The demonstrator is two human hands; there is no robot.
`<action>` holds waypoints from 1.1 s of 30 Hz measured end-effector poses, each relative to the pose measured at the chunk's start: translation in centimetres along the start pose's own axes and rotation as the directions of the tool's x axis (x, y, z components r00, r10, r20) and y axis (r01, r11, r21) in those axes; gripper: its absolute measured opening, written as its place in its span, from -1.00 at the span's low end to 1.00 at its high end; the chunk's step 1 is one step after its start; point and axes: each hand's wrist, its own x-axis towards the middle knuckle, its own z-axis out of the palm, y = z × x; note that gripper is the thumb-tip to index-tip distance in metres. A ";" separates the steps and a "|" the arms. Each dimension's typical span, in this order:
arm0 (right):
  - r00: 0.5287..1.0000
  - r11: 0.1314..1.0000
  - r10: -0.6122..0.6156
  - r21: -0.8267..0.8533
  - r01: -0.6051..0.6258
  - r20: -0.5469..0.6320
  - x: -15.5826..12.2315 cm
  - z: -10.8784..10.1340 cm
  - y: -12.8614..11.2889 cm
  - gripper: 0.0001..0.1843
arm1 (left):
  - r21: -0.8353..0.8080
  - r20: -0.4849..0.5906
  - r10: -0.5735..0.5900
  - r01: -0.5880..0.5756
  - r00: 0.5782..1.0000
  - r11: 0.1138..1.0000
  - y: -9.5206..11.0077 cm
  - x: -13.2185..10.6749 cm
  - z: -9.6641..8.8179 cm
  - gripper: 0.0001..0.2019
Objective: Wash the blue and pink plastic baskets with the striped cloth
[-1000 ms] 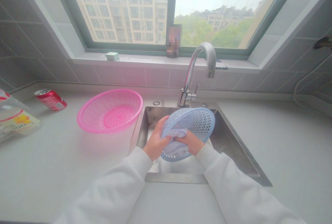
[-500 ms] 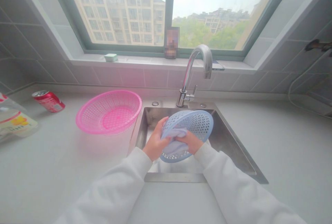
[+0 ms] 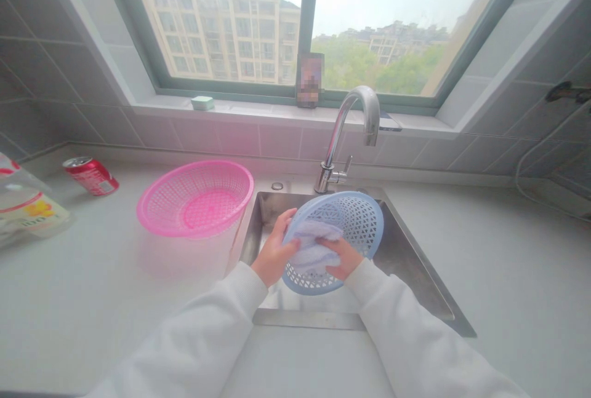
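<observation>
A light blue plastic colander [image 3: 361, 219] is held tilted over the steel sink [image 3: 415, 284], its open side facing me. My left hand [image 3: 276, 253] grips the colander's left rim, the thumb over the inside edge. Inside the colander, my right hand [image 3: 341, 256] is closed on a pale white and lavender cloth [image 3: 316, 247], which is bunched against the perforated wall. Part of the cloth also lies by the left thumb. The fingers of my left hand behind the rim are hidden.
Left of the sink sits a pink colander [image 3: 196, 201] on the white counter [image 3: 115, 299]. Farther left are a red can [image 3: 92, 175] and a clear labelled bottle [image 3: 28, 201]. A chrome faucet [image 3: 330, 158] rises behind the sink. On the sill stands a phone-like object [image 3: 309, 81].
The cloth looks more spread out inside the blue colander, and my right hand has shifted slightly across it. The colander has turned a little more toward me. My left hand keeps its grip.
</observation>
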 end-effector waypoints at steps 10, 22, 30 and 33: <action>0.992 0.990 0.007 -0.138 0.011 0.129 0.7 -0.2 0.5 -0.63 | 0.167 0.010 0.017 -0.019 1.000 0.986 0.0 -0.1 -0.3 -0.20; 0.997 0.998 0.016 -0.057 -0.012 0.071 0.4 -0.3 0.3 -0.57 | 0.116 -0.025 -0.045 0.048 0.999 0.992 -0.2 0.3 -0.3 -0.29; 0.994 0.954 -0.012 -0.298 0.044 0.107 0.6 -0.4 0.2 -0.55 | 0.009 -0.040 -0.065 0.065 0.997 0.998 0.1 0.3 -0.1 -0.29; 0.997 0.993 -0.035 -0.109 0.042 0.064 0.3 -0.4 -0.1 -0.55 | 0.032 -0.013 -0.027 0.027 1.000 0.999 0.4 0.1 0.1 -0.27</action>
